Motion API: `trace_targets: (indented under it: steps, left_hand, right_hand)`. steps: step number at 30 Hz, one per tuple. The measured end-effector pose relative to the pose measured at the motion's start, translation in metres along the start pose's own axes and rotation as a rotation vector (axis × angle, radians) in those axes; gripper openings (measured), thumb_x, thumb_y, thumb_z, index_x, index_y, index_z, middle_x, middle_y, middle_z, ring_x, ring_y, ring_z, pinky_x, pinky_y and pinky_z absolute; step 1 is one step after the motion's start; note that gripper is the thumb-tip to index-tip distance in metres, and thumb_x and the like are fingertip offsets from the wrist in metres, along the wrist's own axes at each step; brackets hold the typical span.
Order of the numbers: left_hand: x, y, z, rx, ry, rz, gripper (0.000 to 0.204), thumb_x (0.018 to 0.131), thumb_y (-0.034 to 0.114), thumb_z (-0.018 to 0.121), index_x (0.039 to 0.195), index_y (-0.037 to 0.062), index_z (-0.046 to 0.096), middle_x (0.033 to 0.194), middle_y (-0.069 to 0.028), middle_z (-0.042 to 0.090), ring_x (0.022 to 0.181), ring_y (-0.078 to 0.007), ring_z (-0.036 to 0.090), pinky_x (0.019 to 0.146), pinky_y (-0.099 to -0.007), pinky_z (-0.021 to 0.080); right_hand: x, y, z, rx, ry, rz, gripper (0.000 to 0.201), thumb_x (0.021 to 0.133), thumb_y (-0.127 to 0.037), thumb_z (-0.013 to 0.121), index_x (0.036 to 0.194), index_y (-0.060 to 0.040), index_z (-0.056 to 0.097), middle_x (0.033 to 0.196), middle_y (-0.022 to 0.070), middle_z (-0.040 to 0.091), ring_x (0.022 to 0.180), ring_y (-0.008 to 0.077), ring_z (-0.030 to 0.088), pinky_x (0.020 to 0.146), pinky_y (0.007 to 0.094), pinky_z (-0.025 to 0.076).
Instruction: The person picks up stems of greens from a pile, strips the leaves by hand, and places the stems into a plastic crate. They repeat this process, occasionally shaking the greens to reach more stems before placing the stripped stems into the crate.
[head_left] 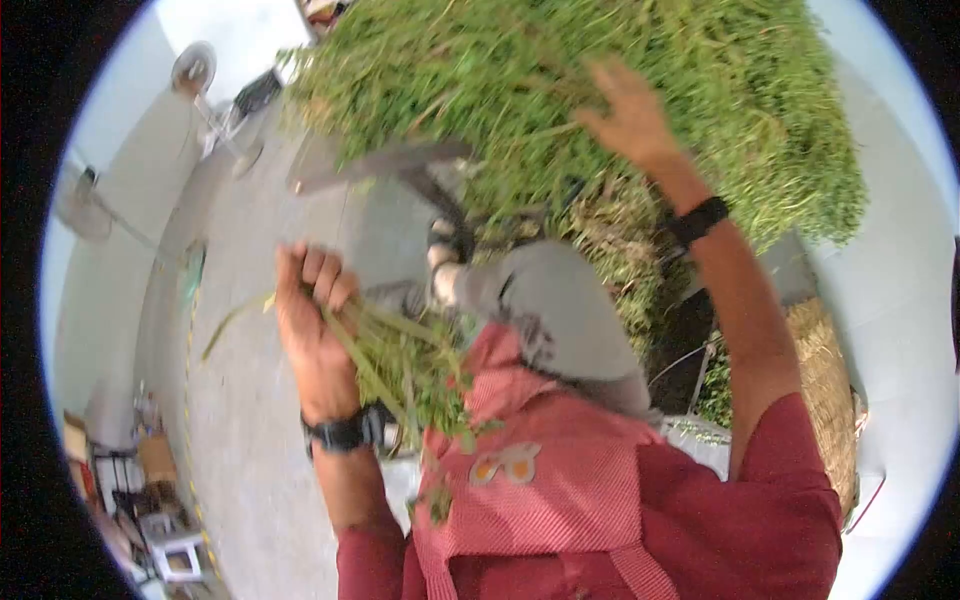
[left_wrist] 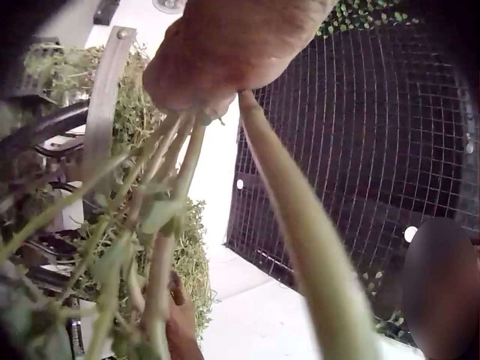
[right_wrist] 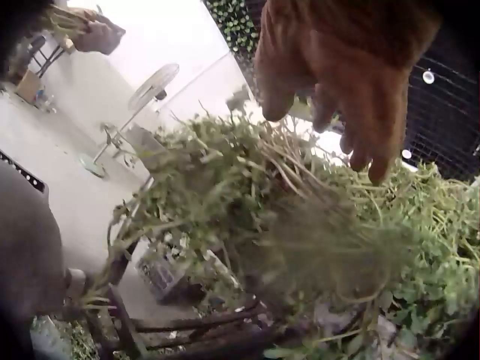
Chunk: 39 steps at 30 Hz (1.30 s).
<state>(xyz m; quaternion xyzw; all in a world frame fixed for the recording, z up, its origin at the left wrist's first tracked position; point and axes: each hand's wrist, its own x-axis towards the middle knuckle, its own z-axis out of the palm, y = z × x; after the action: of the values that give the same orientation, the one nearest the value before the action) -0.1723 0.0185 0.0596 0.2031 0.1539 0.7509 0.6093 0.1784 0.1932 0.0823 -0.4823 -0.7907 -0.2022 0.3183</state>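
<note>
In the head view, the left hand (head_left: 320,325) grips several green leafy stems (head_left: 385,350) in curled fingers, the leaves hanging toward the apron. The left wrist view shows those stems (left_wrist: 176,187) coming out below the left hand (left_wrist: 232,56). Over the big heap of green plants (head_left: 480,80), the right hand (head_left: 635,115) is spread with its fingers apart. In the right wrist view, the right hand (right_wrist: 345,75) has its fingers pointing down above the plants (right_wrist: 202,180), holding nothing visible; whether the fingertips touch them I cannot tell.
Below the heap stands a dark frame (head_left: 410,160), with drier plant matter (head_left: 615,240) beside the person's knee. Standing fans (head_left: 195,70) are at the left. Boxes (head_left: 155,458) and a white stool (head_left: 180,558) lie at lower left. A woven straw thing (head_left: 825,370) is at the right.
</note>
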Motion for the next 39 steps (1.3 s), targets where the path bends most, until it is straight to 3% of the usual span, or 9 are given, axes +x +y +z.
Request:
trace_targets:
  steps: [4,8,14,16,23,25,30,35,39]
  left_hand:
    - [0.002,-0.006,0.002,-0.161,-0.130,-0.027,0.026,0.093,0.028,0.048,0.083,0.0042,0.052,0.054,0.0043,0.028,0.044,-0.0067,0.025,0.038,-0.0211,0.024]
    - [0.003,-0.012,0.007,-0.271,-0.235,-0.061,0.027,0.094,0.025,0.045,0.084,0.0019,0.053,0.050,0.0036,0.028,0.039,-0.0079,0.025,0.037,-0.0222,0.025]
    - [-0.001,-0.031,0.019,-0.260,-0.245,-0.029,0.028,0.094,0.026,0.043,0.084,0.0019,0.054,0.050,0.0028,0.030,0.039,-0.0087,0.027,0.038,-0.0243,0.025]
    - [0.000,-0.036,0.023,-0.257,-0.253,-0.029,0.028,0.094,0.027,0.044,0.084,0.0023,0.054,0.050,0.0027,0.030,0.039,-0.0087,0.026,0.038,-0.0243,0.025]
    - [-0.007,-0.060,0.026,-0.246,-0.332,-0.094,0.029,0.093,0.030,0.043,0.082,0.0050,0.054,0.052,0.0042,0.030,0.043,-0.0086,0.027,0.041,-0.0244,0.027]
    - [-0.009,-0.069,0.030,-0.144,-0.317,-0.121,0.028,0.093,0.030,0.043,0.083,0.0066,0.055,0.053,0.0043,0.030,0.046,-0.0089,0.028,0.044,-0.0246,0.028]
    - [-0.018,-0.089,0.033,0.036,-0.219,-0.110,0.034,0.092,0.041,0.045,0.094,0.0083,0.054,0.058,0.0013,0.036,0.055,-0.0135,0.038,0.066,-0.0341,0.045]
    - [-0.024,-0.101,0.024,0.037,-0.210,-0.165,0.027,0.090,0.034,0.053,0.093,0.0071,0.055,0.059,0.0019,0.037,0.056,-0.0126,0.039,0.065,-0.0338,0.045]
    - [-0.022,-0.098,0.018,0.082,-0.212,-0.249,0.028,0.092,0.038,0.047,0.091,0.0109,0.054,0.057,0.0042,0.030,0.056,-0.0114,0.034,0.067,-0.0307,0.040]
  right_hand:
    - [-0.017,-0.031,-0.021,0.201,0.172,-0.079,0.047,0.081,-0.032,0.062,0.119,-0.0066,0.054,0.119,0.0210,0.053,0.112,0.0315,0.050,0.094,0.0386,0.040]
    - [-0.060,-0.099,-0.057,0.742,-0.435,0.195,0.026,0.080,-0.025,0.064,0.097,-0.0049,0.065,0.079,0.0116,0.067,0.073,0.0218,0.065,0.069,0.0300,0.051]
    - [-0.098,-0.143,-0.063,1.010,-0.325,0.097,0.025,0.081,-0.020,0.062,0.100,-0.0037,0.064,0.090,0.0116,0.066,0.074,0.0201,0.064,0.067,0.0277,0.050]
    - [-0.099,-0.151,-0.059,1.048,-0.134,-0.003,0.027,0.081,-0.019,0.062,0.103,-0.0032,0.063,0.094,0.0118,0.065,0.073,0.0200,0.063,0.065,0.0280,0.050]
    - [-0.109,-0.177,-0.040,1.193,-0.424,0.151,0.031,0.077,-0.022,0.066,0.099,-0.0010,0.062,0.077,0.0150,0.063,0.064,0.0213,0.060,0.059,0.0293,0.046]
    - [-0.107,-0.176,-0.044,1.085,-0.359,0.082,0.026,0.076,-0.020,0.066,0.092,-0.0003,0.064,0.071,0.0151,0.062,0.061,0.0207,0.059,0.059,0.0302,0.045]
    - [-0.118,-0.170,-0.052,1.035,-0.324,0.337,0.020,0.076,-0.016,0.066,0.088,-0.0002,0.066,0.074,0.0134,0.064,0.064,0.0177,0.061,0.059,0.0293,0.045]
    - [-0.127,-0.172,-0.045,1.077,-0.209,0.359,0.019,0.076,-0.013,0.067,0.089,-0.0001,0.066,0.074,0.0117,0.064,0.064,0.0155,0.060,0.059,0.0288,0.045]
    - [-0.137,-0.159,-0.034,1.092,-0.395,0.383,0.019,0.078,-0.015,0.065,0.089,0.0001,0.065,0.069,0.0103,0.063,0.062,0.0115,0.059,0.056,0.0277,0.044]
